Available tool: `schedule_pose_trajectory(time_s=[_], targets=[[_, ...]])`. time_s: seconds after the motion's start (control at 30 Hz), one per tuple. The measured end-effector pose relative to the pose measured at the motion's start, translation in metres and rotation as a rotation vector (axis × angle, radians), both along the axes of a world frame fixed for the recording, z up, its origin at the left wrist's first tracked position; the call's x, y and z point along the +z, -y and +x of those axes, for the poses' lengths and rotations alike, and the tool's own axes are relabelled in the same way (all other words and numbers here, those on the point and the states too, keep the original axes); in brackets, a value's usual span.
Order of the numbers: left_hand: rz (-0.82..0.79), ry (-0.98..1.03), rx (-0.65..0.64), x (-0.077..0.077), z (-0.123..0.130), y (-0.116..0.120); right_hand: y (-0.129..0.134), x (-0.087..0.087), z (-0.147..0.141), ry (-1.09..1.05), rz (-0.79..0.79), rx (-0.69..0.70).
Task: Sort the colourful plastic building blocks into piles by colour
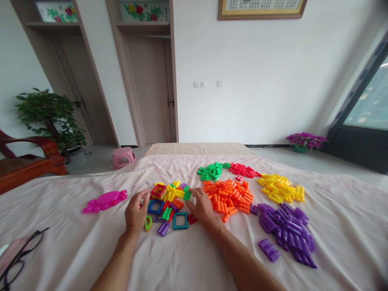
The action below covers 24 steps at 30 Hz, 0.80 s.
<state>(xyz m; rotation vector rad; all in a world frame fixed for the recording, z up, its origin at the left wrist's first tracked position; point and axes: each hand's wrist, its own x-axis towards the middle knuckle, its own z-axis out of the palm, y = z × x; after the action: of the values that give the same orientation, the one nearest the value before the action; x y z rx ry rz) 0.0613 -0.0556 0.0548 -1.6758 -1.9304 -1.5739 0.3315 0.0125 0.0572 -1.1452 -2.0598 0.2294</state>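
A mixed pile of colourful plastic toy pieces lies between my two hands. My left hand (136, 210) is at the pile's left edge, its fingers loosely bent and apart, beside the stacked red and yellow square frames (158, 191) and a blue square frame (155, 207). At the right side, my right hand (201, 204) has thumb and forefinger around a green ribbed block (187, 193). Nearer to me are a teal square frame (180, 221), a purple ribbed block (163, 228) and a lime-green curved frame (148, 223).
Sorted heaps of orange (230, 196), green (210, 171), red (244, 169), yellow (280, 188) and purple blocks (287, 230) lie on the cloth to the right. At left are a magenta candy-shaped plastic piece (105, 201) and black glasses (21, 258).
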Motion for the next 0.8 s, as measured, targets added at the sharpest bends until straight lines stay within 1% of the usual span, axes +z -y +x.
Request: schedule_pose_trajectory(time_s=[0.1, 0.2, 0.27, 0.37, 0.47, 0.57, 0.63, 0.73, 0.8], targets=[[-0.047, -0.007, -0.147, 0.008, 0.027, 0.0, 0.005, -0.002, -0.004, -0.087, 0.072, 0.086], [-0.177, 0.07, -0.285, 0.008, 0.045, -0.001, 0.013, 0.003, -0.009, -0.13, 0.13, 0.165], [-0.243, 0.152, -0.339, 0.005, 0.05, -0.003, 0.016, 0.005, -0.013, -0.143, 0.166, 0.212], [-0.288, 0.312, -0.41, 0.0, 0.052, -0.006, 0.017, 0.004, -0.017, -0.143, 0.192, 0.245], [-0.294, 0.449, -0.425, -0.001, 0.051, -0.007, 0.015, 0.001, -0.016, -0.109, 0.192, 0.235], [-0.263, 0.505, -0.357, -0.001, 0.048, -0.008, 0.009, 0.002, -0.009, -0.058, 0.201, 0.184], [-0.237, 0.491, -0.327, -0.003, 0.045, -0.008, 0.003, 0.006, 0.0, -0.034, 0.203, 0.115], [-0.233, 0.428, -0.333, -0.009, 0.041, -0.01, -0.014, 0.016, 0.016, 0.004, 0.186, -0.065], [-0.243, 0.394, -0.341, -0.012, 0.04, -0.011, -0.03, 0.025, 0.025, 0.048, 0.147, -0.204]])
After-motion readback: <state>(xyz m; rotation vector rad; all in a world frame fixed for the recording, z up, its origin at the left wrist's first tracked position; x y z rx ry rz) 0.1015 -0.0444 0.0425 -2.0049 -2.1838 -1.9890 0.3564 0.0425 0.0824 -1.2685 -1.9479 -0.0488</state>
